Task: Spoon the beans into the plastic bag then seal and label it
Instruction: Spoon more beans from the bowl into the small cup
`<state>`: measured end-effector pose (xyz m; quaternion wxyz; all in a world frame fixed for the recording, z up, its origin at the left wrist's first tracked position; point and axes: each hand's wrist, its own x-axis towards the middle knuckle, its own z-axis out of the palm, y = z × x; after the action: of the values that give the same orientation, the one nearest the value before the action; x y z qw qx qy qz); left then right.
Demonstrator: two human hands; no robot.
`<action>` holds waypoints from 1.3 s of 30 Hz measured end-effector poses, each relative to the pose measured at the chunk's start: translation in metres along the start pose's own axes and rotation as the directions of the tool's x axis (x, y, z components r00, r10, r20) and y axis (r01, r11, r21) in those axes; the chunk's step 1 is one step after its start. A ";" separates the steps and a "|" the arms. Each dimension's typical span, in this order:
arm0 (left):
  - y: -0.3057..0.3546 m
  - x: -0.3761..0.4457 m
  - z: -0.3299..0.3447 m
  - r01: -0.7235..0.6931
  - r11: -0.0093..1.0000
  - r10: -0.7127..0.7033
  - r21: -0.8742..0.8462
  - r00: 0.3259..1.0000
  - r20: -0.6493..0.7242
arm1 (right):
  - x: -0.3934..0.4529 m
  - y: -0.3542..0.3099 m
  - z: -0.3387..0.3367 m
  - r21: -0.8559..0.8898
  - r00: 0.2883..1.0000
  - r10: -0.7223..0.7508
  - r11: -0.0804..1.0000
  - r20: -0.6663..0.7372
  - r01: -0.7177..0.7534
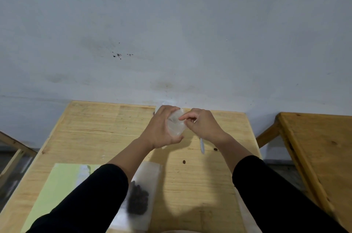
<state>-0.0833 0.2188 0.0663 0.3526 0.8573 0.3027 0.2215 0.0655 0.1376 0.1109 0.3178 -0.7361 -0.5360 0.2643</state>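
My left hand [162, 128] grips a clear plastic cup [176, 124], tilted on its side above the far part of the wooden table [91, 128]. My right hand [203, 126] holds a white plastic spoon [202, 146], whose handle sticks out below the hand; its fingertips reach into the cup's mouth. A clear plastic bag [146, 190] lies flat near the front, with a heap of dark beans [138, 201] inside. Two loose beans [184, 162] lie on the table between the bag and the hands.
A pale green sheet [57, 190] lies at the front left, partly under my left sleeve. A second wooden table [320, 147] stands to the right across a gap. A grey wall rises right behind the table.
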 end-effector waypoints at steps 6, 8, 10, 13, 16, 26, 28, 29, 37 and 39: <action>-0.001 -0.006 0.013 0.077 0.997 -0.078 -0.014 0.992 -0.102 | -0.007 0.045 0.002 0.283 0.981 0.191 0.943 -0.033 -0.174; -0.004 -0.011 0.017 0.146 0.989 -0.150 -0.039 0.977 -0.150 | -0.013 0.071 0.006 0.257 0.942 0.317 0.925 -0.113 -0.281; -0.007 -0.015 0.022 0.193 0.979 -0.203 -0.073 0.960 -0.192 | -0.021 0.096 0.012 0.125 0.903 0.377 0.925 -0.204 -0.358; -0.007 -0.018 0.031 0.237 0.968 -0.249 -0.077 0.935 -0.251 | -0.026 0.123 0.025 0.037 0.884 0.411 0.910 -0.224 -0.413; -0.005 -0.019 0.037 0.251 0.966 -0.258 -0.063 0.918 -0.300 | -0.021 0.132 0.038 0.001 0.900 0.372 0.924 -0.228 -0.381; -0.009 -0.029 0.039 0.346 0.937 -0.340 -0.047 0.869 -0.359 | -0.004 0.140 0.055 -0.025 0.911 0.343 0.934 -0.230 -0.357; -0.013 -0.031 0.037 0.363 0.930 -0.357 -0.055 0.860 -0.364 | -0.003 0.137 0.056 -0.032 0.907 0.350 0.930 -0.236 -0.367; -0.015 -0.031 0.035 0.366 0.928 -0.363 -0.063 0.856 -0.367 | -0.003 0.137 0.057 -0.034 0.903 0.356 0.927 -0.239 -0.374; -0.036 -0.031 0.013 0.345 0.932 -0.361 -0.109 0.861 -0.360 | -0.006 0.117 0.062 0.080 0.831 0.473 0.878 -0.292 -0.471; -0.040 -0.029 0.004 0.330 0.938 -0.347 -0.108 0.870 -0.350 | -0.006 0.104 0.063 0.172 0.792 0.514 0.857 -0.329 -0.485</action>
<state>-0.1163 0.2203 0.0290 0.3427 0.7270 0.5031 0.3175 0.0830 0.1203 -0.0084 0.3589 -0.8741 -0.2434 0.2189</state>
